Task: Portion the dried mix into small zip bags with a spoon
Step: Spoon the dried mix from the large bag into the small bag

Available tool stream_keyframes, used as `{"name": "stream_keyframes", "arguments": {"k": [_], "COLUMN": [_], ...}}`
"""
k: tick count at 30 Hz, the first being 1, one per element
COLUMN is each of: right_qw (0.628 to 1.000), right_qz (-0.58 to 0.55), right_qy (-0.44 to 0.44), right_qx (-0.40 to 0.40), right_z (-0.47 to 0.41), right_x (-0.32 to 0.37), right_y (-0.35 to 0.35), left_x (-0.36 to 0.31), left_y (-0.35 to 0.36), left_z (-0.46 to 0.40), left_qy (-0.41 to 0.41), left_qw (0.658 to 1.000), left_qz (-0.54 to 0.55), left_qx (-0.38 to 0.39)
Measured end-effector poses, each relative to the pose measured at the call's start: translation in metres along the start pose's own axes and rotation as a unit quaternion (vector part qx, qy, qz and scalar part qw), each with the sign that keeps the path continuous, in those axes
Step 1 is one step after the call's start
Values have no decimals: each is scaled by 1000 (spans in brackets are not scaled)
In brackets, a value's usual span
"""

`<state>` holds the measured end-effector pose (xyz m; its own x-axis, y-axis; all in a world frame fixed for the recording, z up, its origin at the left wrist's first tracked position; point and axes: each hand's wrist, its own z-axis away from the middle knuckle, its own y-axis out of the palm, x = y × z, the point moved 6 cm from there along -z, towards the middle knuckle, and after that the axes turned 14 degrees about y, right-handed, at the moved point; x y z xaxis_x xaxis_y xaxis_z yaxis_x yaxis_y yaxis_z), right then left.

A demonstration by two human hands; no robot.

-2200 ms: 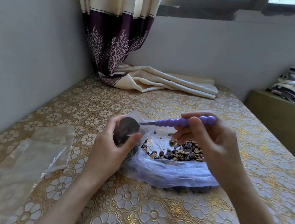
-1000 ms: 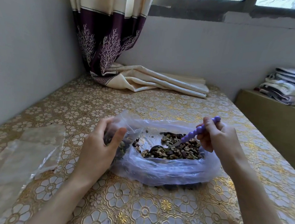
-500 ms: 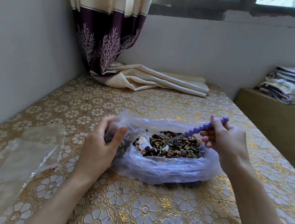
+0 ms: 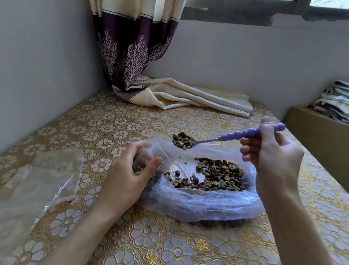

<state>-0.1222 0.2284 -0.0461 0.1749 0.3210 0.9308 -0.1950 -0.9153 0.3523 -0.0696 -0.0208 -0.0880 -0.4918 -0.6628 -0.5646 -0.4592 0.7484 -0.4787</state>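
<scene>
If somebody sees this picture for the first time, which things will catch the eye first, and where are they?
First comes the purple-handled spoon, heaped with dried mix and held by the right hand above the centre of the table. Just below lies the big open plastic bag of mix. At its left edge, the left hand grips a small zip bag, already partly filled.

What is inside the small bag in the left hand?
Some dried mix shows through the small bag between the left hand's fingers. The hand covers the rest, so the fill level is hidden.
</scene>
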Motion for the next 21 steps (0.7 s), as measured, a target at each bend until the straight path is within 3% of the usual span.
{"name": "stream_keyframes", "arguments": {"k": [14,21], "right_qw": [975,970], "right_qz": [44,67], "right_qy": [-53,-85], "right_qx": [212,217], "right_z": [48,41], "right_x": [-10,-6], "right_y": [57,44], "left_x": [2,0], "left_y": [-2,-3], "left_z": [0,-1], "left_qy": [-18,-11], "left_qw": [1000,999], "left_qz": [-1,26], "left_qx": [-6,-28]}}
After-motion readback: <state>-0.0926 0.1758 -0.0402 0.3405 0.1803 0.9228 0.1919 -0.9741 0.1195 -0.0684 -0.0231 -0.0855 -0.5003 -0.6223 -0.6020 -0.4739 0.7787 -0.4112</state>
